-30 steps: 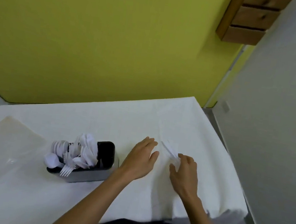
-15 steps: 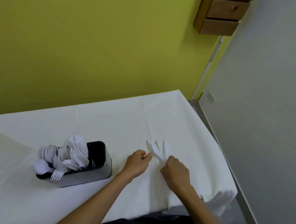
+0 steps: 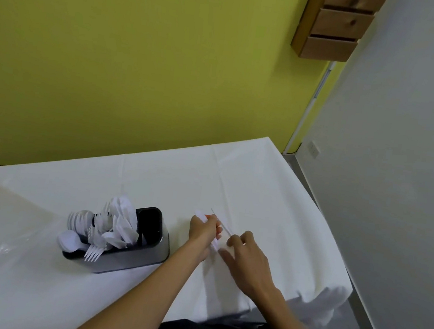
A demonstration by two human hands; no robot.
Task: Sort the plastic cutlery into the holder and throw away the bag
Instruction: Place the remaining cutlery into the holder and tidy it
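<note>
A grey and black cutlery holder [image 3: 140, 257] stands on the white table, with white plastic spoons and forks [image 3: 108, 228] filling its left compartments; the right compartment looks dark. To its right, my left hand [image 3: 205, 232] grips a few white plastic knives [image 3: 223, 226] whose ends stick out past my fingers. My right hand [image 3: 246, 259] sits just right of it with fingers loosely spread, touching the knives near their lower ends. A clear plastic bag [image 3: 1, 221] lies flat at the table's left.
The white tablecloth [image 3: 262, 192] covers the table, whose right edge drops off close to my right hand. A wooden drawer unit [image 3: 336, 22] hangs on the yellow-green wall. A grey wall and floor strip lie to the right.
My left hand has closed round the knives that both hands were gathering from the table. My right hand has loosened and drawn back a little to the right.
</note>
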